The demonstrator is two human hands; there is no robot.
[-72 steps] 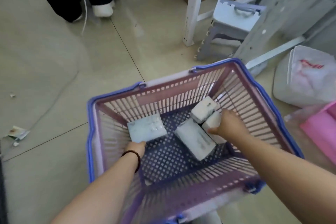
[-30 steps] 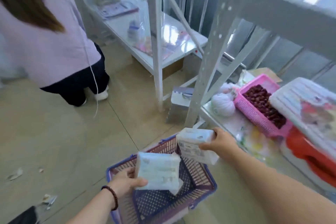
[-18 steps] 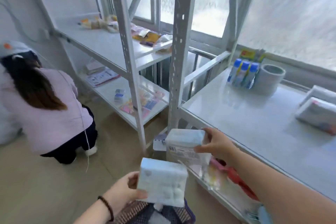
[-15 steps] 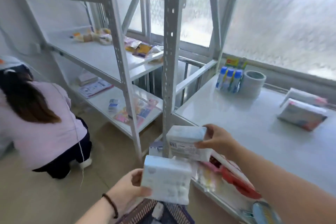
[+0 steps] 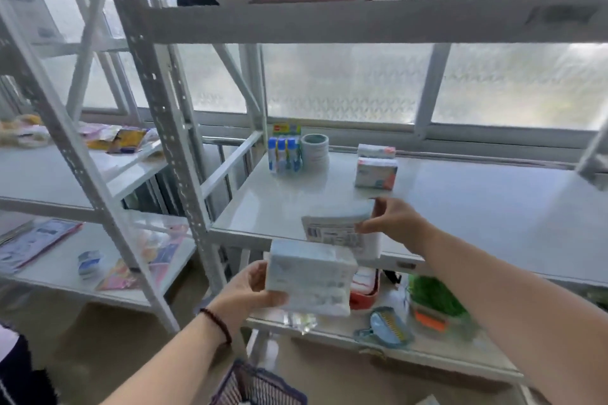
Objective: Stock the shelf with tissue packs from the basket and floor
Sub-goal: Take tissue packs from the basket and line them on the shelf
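My left hand grips a pale blue tissue pack in front of the white metal shelf's front edge. My right hand holds a second tissue pack, label side toward me, right at the middle shelf's front edge. Two tissue packs stand one behind the other farther back on that shelf. The purple basket shows only its rim at the bottom of the view.
A pack of blue-capped bottles and a roll of tape stand at the shelf's back left. The lower shelf holds a red container, a blue brush and green items. A second rack stands at left.
I lifted both packs out of the basket and rose to face the shelf. Both hands have moved up and forward; the right pack now reaches the middle shelf's edge.
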